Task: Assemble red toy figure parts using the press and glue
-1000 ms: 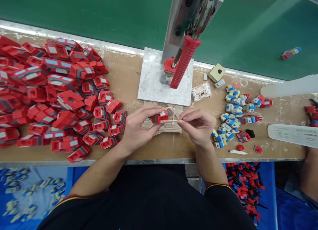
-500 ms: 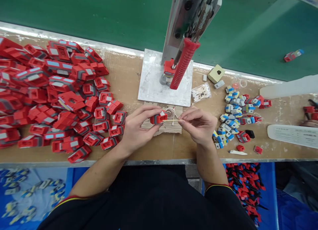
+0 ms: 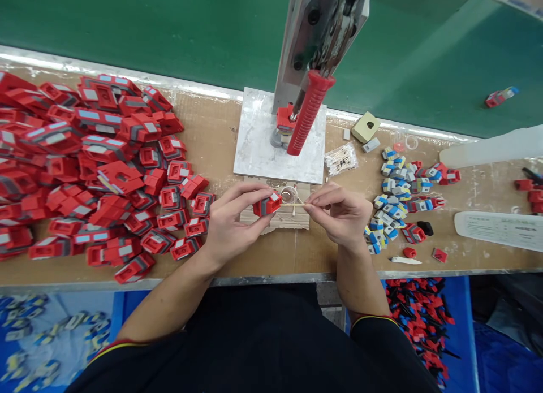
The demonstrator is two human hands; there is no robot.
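The left grip [image 3: 231,223] pinches a small red plastic block with grey and white parts [image 3: 267,203] between thumb and fingers; compared with the earlier frames, the block has turned and sits slightly deeper in that grip. The right grip [image 3: 341,215] is closed in a fingertip pinch on a thin pale stick [image 3: 292,205], its other end at the block's edge, contact too small to tell. Between the grips, a round clear dish [image 3: 289,195] sits on torn brown cardboard [image 3: 278,221]. Left of the left grip, red blocks [image 3: 114,212] crowd the table [image 3: 288,257]; right of the right grip lie blue, white and yellow pieces [image 3: 390,206]. Beyond both grips stands a metal press with a red ribbed handle [image 3: 310,113]
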